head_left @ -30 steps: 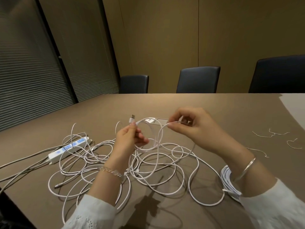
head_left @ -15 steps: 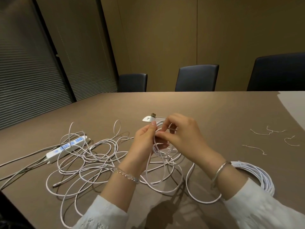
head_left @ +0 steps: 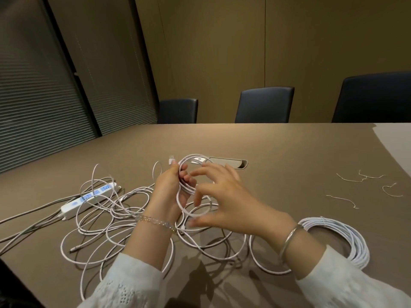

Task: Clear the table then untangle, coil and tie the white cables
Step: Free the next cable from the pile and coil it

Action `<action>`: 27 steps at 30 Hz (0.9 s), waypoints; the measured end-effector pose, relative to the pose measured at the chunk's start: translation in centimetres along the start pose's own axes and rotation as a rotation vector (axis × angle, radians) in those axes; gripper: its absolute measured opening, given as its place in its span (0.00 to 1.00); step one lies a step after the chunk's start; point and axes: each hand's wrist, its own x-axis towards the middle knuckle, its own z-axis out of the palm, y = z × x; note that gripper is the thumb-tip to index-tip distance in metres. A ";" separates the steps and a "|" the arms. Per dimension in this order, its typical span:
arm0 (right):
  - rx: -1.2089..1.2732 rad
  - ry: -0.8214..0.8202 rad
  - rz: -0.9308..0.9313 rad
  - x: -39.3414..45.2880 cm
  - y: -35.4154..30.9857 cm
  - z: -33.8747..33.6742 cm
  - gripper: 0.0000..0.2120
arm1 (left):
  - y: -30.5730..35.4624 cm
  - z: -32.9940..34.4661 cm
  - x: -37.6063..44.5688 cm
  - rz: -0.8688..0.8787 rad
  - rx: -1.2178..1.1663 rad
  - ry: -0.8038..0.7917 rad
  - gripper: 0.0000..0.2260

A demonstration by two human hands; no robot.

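Observation:
A tangle of thin white cables (head_left: pixel 124 218) sprawls over the brown table (head_left: pixel 289 152) in front of me. My left hand (head_left: pixel 171 190) is raised above it and grips a small coil of white cable (head_left: pixel 189 174), with the cable's plug end poking up past my fingers. My right hand (head_left: pixel 224 196) is just right of the coil with spread, blurred fingers, touching or close to the loop's lower part. A finished bundle of white cable (head_left: pixel 347 241) lies by my right wrist.
A white power strip (head_left: pixel 89 200) with grey leads lies at the left among the cables. Several thin wire ties (head_left: pixel 353 178) are scattered at the right. A cable port (head_left: pixel 231 163) is set in the table behind my hands. Dark chairs (head_left: pixel 264 105) line the far edge.
My hands went from holding the cable apart to coming together; the left now holds a wound loop and the right has opened its fingers. The view has shifted left, showing the bundle.

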 end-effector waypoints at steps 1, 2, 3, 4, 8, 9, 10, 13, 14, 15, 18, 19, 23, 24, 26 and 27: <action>0.068 0.061 0.004 0.1 0.1 0.0 0.13 | 0.1 -0.2 0.0 0.028 0.039 -0.009 0.17; 0.167 0.131 0.028 0.2 0.2 -0.1 0.12 | 0.2 -0.4 0.0 0.059 0.090 -0.028 0.17; 0.293 0.199 0.077 0.3 0.5 -0.2 0.13 | 0.4 -0.6 -0.2 0.090 0.145 -0.056 0.17; 0.430 0.263 0.144 0.4 0.6 -0.5 0.14 | 0.5 -0.8 -0.3 0.118 0.194 -0.088 0.16; 0.872 0.402 0.418 0.9 1.7 -1.2 0.13 | 1.0 -1.1 -1.2 0.160 0.296 -0.230 0.15; 0.939 0.402 0.465 1.0 2.0 -1.2 0.12 | 1.1 -1.0 -1.4 0.170 0.312 -0.256 0.15; 0.985 0.384 0.497 1.0 2.3 -1.3 0.10 | 1.1 -0.9 -1.6 0.185 0.325 -0.276 0.15; 1.030 0.256 0.533 0.8 2.6 -1.1 0.09 | 1.1 -0.6 -2.0 0.226 0.372 -0.322 0.15; 1.036 0.222 0.536 0.8 2.6 -1.1 0.09 | 1.1 -0.6 -2.1 0.228 0.390 -0.332 0.15; 1.033 0.201 0.536 0.8 2.7 -1.1 0.10 | 1.1 -0.5 -2.2 0.227 0.407 -0.338 0.15; 0.966 0.169 0.506 0.6 3.0 -1.3 0.21 | 1.2 -0.5 -2.5 0.251 0.460 -0.312 0.15; 0.927 0.167 0.495 0.6 3.2 -1.5 0.26 | 1.2 -0.4 -2.5 0.269 0.476 -0.292 0.15; 0.839 0.223 0.464 0.6 4.1 -1.7 0.29 | 1.4 -0.1 -2.5 0.305 0.460 -0.239 0.15; 0.841 0.246 0.478 0.6 4.3 -1.5 0.28 | 1.5 0.0 -2.4 0.306 0.459 -0.233 0.15; 0.793 0.255 0.524 0.5 4.7 -1.1 0.26 | 1.6 0.0 -2.2 0.300 0.467 -0.233 0.15; 0.755 0.225 0.544 0.4 4.9 -0.9 0.23 | 1.6 0.1 -2.1 0.296 0.474 -0.240 0.15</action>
